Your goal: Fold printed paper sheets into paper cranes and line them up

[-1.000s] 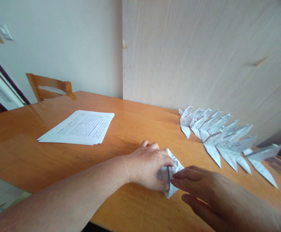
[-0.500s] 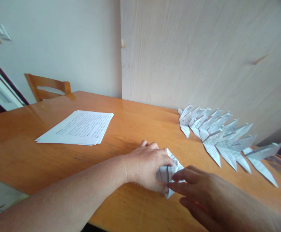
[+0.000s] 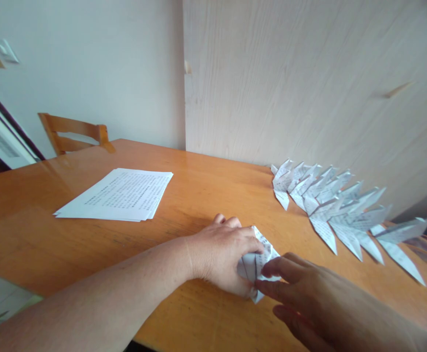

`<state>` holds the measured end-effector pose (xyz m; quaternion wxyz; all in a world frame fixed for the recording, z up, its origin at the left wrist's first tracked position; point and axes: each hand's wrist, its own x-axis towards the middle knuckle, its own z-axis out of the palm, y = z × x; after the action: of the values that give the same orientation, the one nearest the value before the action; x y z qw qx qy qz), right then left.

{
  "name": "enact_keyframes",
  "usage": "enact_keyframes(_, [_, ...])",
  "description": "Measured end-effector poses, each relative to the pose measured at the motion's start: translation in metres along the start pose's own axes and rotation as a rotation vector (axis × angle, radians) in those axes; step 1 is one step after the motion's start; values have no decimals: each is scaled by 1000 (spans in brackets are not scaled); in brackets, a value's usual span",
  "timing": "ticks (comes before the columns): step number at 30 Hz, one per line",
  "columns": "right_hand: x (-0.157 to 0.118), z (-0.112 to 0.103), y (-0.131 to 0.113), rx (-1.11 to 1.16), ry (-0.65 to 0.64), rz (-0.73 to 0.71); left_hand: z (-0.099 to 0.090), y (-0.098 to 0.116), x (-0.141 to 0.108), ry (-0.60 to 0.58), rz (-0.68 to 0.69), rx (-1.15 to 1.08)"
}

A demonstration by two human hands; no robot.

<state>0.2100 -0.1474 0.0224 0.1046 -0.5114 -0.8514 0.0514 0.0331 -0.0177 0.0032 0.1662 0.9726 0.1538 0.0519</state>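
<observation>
A small folded piece of printed white paper lies on the wooden table between my two hands. My left hand is curled round its left side, thumb at the near edge and fingers across the far part. From the right, my right hand reaches over with its fingers apart, the fingertips touching the paper's right side. Part of the folded paper is hidden under the fingers.
Printed sheets lie stacked at the left of the table. Several folded paper pieces stand in rows at the right. A wooden chair is behind the far left edge, and a pale panel rises behind the table.
</observation>
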Motion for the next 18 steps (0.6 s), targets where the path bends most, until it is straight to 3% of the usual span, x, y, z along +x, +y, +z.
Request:
enact_keyframes(12, [-10,5,2,39,7,17,1,-2,0,-1,19,22])
enact_keyframes(18, [-14,5,1,-102,-19,-35,2,-5,-1,1,36,26])
